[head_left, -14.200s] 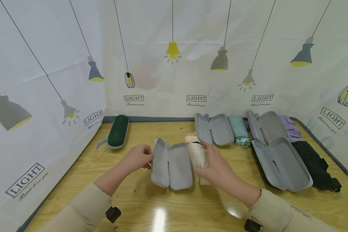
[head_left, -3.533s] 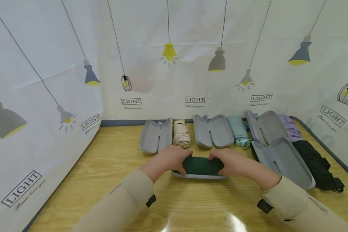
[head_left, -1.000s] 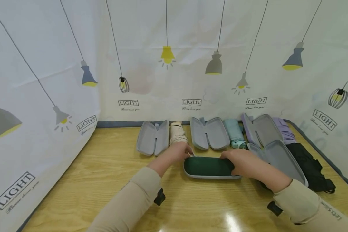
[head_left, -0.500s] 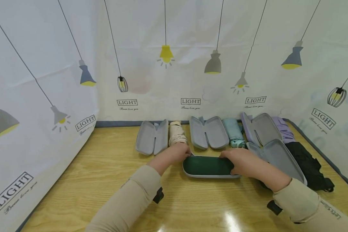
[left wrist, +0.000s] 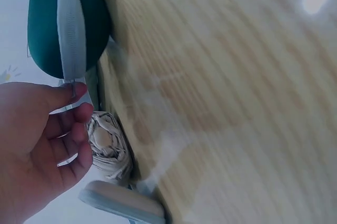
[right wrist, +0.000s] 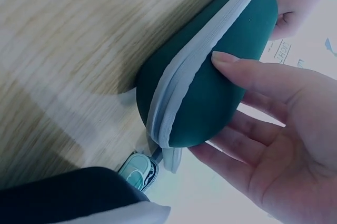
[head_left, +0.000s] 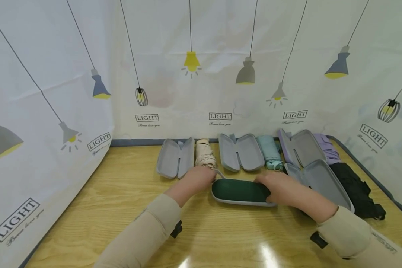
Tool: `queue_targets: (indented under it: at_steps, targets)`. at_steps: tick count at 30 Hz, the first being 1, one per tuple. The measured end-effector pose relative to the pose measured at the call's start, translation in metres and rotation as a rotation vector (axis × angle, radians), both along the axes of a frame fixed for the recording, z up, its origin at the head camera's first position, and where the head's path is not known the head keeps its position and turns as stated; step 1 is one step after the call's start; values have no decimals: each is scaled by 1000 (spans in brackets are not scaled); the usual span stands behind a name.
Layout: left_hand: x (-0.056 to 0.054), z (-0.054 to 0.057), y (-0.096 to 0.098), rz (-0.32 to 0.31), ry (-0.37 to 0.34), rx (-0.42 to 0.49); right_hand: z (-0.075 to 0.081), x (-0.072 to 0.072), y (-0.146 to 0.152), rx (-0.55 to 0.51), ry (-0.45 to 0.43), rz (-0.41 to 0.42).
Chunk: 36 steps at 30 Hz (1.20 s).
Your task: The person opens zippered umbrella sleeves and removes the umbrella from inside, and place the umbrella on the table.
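Note:
A closed green zip case (head_left: 241, 190) with a pale zipper band lies lengthwise before me on the wooden table. My right hand (head_left: 283, 188) grips its right end, thumb on top and fingers behind. In the right wrist view the zipper band (right wrist: 181, 71) looks parted near that end. At the opposite end my left hand (head_left: 201, 178) pinches the small zipper pull (left wrist: 73, 88) between thumb and forefinger. A grey strap (head_left: 220, 173) extends from the case's left end, close to the left hand. Behind that hand stands a folded cream umbrella (head_left: 205, 154).
Opened grey-lined cases stand along the back: one at left (head_left: 176, 159), another in the middle (head_left: 242, 153), a purple-shelled one (head_left: 305, 147). A black-shelled case (head_left: 328, 184) is at right. Folded teal (head_left: 269, 152), purple (head_left: 327, 149) and black (head_left: 355, 190) umbrellas sit beside them.
The green case came from the far left; the cream umbrella and its case went to the back. Lately my left hand shifted from gripping the case to its zipper pull and drew slightly left.

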<state>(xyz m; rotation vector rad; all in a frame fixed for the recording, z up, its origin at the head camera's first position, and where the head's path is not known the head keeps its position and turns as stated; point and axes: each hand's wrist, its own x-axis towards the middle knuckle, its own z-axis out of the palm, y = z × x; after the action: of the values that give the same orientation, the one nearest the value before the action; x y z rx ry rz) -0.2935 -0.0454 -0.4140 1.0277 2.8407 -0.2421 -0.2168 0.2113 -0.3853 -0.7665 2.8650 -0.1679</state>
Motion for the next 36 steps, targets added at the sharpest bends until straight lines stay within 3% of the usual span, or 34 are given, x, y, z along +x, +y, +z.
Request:
queue_targets:
  at_steps: [11,18,22,28,36]
  targets:
    - [16,-4,-16,-46,3,-5,0,16,1,30,-86,-55]
    - [24,-5,-17,-15,-6,11,-6,23,3,-80,-149,-104]
    - [27,-5,-20,-12,12,34,-8,31,-3,-119,-127,-119]
    - [33,-4,-25,-7,38,71,-6,39,-18,-73,-73,-145]
    - [40,1,-25,-12,4,94,-7,40,-27,-74,-42,-179]
